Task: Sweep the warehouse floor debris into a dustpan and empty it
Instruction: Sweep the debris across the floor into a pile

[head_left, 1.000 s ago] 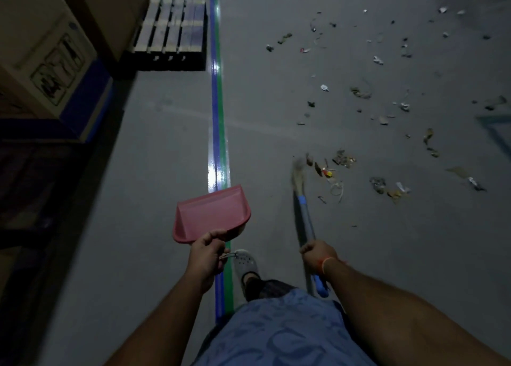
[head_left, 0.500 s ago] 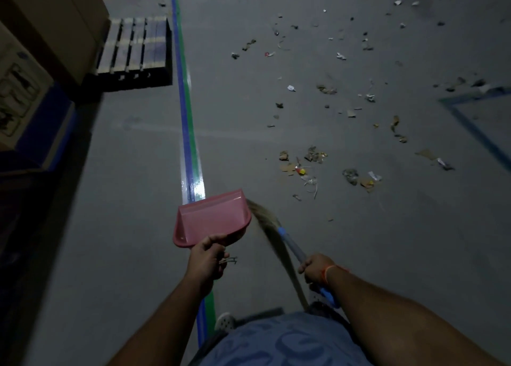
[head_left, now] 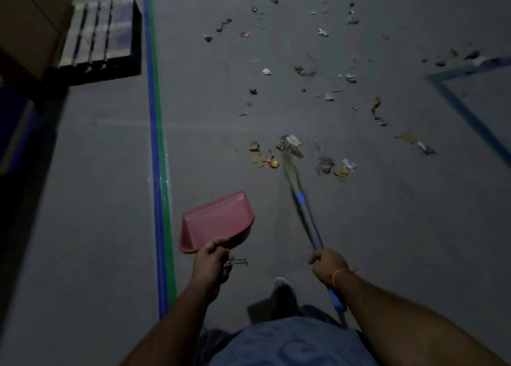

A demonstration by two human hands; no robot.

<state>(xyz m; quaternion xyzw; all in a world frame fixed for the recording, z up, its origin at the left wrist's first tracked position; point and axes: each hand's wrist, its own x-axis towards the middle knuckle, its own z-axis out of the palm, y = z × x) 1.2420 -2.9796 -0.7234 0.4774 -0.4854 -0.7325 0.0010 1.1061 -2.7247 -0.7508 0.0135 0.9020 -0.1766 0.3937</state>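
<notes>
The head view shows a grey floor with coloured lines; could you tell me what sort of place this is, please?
Most likely a warehouse: a painted blue and green lane line runs along the concrete floor, with a wooden pallet and a large cardboard box stacked beside it.

You hold a smooth pink plastic dustpan (head_left: 215, 222) and a broom (head_left: 305, 216) with a matt grey shaft. The floor (head_left: 387, 227) looks smooth and matt, its tape line (head_left: 158, 144) glossy. The pallet (head_left: 99, 31) is slatted wood; the scraps (head_left: 329, 96) look like cardboard.

Left hand (head_left: 211, 266) holds a pink dustpan (head_left: 215, 223); right hand (head_left: 329, 264) grips a broom (head_left: 305, 216) reaching floor debris (head_left: 290, 144).
</notes>
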